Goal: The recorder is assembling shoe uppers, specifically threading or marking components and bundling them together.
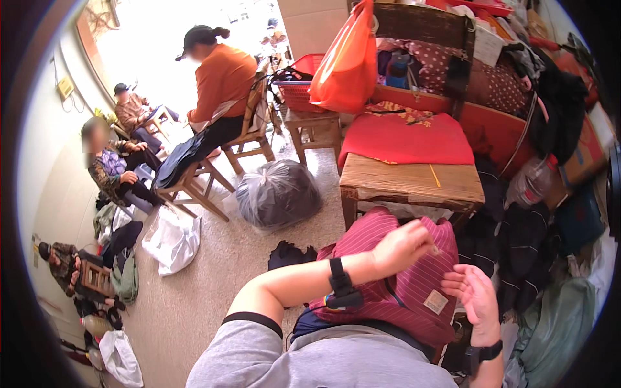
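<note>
A maroon cloth with thin white stripes [414,284] lies over my lap, with a pale square patch [435,302] on it. Above the cloth, my left hand [402,249] is closed, thumb and fingers pinched together. Whatever it pinches is too small to make out. To its right, my right hand [475,294] has its fingers stretched toward the left and apart from the left hand, with nothing visible in it. In front of my knees stands a wooden table [407,181], partly covered by a red cloth [407,139]. A thin yellow stick [435,175] lies at its near side.
A stuffed grey plastic bag [278,194] and a white bag [173,239] stand on the floor to the left. A person in orange [223,77] sits on a chair beyond; others sit farther left. Dark clothes [524,246] and a green sack [556,330] crowd the right.
</note>
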A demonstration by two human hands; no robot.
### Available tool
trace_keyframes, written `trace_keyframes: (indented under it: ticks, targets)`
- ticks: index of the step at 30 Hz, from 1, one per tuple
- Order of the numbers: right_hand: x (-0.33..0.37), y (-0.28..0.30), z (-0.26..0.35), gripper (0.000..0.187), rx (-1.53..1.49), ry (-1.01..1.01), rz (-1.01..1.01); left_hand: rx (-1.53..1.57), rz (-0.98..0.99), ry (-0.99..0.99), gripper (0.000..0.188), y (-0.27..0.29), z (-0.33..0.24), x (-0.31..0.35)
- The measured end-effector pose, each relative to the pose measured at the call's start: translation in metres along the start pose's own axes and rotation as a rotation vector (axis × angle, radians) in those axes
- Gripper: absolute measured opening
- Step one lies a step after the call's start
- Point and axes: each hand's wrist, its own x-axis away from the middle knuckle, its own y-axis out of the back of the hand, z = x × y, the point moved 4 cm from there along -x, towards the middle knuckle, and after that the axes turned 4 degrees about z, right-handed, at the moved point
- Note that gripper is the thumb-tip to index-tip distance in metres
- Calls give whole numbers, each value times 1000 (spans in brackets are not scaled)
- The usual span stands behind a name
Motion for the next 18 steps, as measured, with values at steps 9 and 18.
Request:
trace_keyframes:
  ticks: [9,18]
  targets:
    - [94,155,-35,18,34,-21,-538,-136,-362,372,9,84,133,1]
    - [293,242,-145,22,-334,2,-947,-724,-177,128,14,93,196,-43]
